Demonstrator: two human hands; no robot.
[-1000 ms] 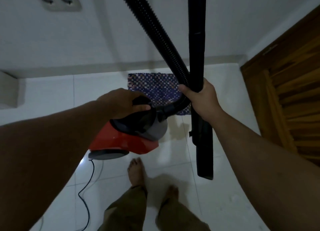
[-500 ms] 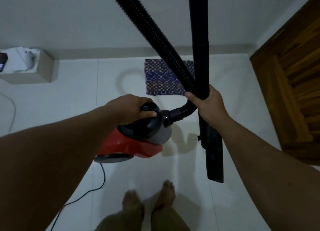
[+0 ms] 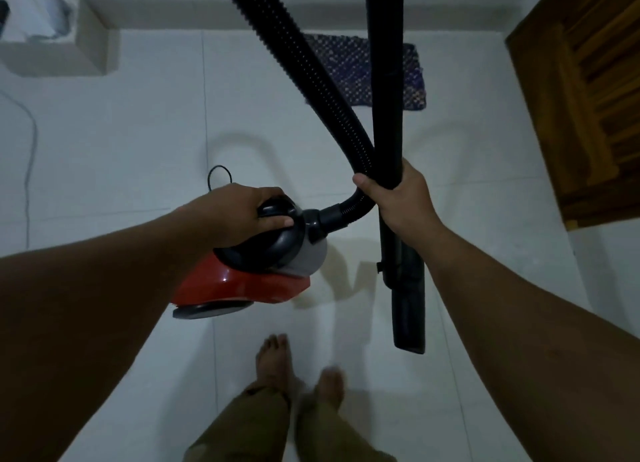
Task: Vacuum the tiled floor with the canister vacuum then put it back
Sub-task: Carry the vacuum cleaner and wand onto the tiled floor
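Observation:
A red and grey canister vacuum point(image 3: 249, 281) hangs above the white tiled floor point(image 3: 145, 142), carried by its black top handle, which my left hand point(image 3: 242, 212) grips. My right hand point(image 3: 401, 201) is closed around the rigid black wand point(image 3: 384, 80) and the ribbed black hose point(image 3: 301, 63) together. The wand points down, its flat nozzle end point(image 3: 408, 326) hanging above the tiles to the right of the canister. The hose curves from the canister's front port up past my right hand and out of the top of the view.
A purple patterned mat point(image 3: 346, 66) lies by the far wall. A wooden door point(image 3: 588, 90) stands at the right. A low white box with white things on it point(image 3: 52, 35) sits at the far left, a thin cable point(image 3: 31, 139) beside it. My bare feet point(image 3: 298, 364) stand below.
The view has tilted down and shifted: the wall sockets left the view and the white box came in at the left. Both hands keep their grips. My feet have stepped.

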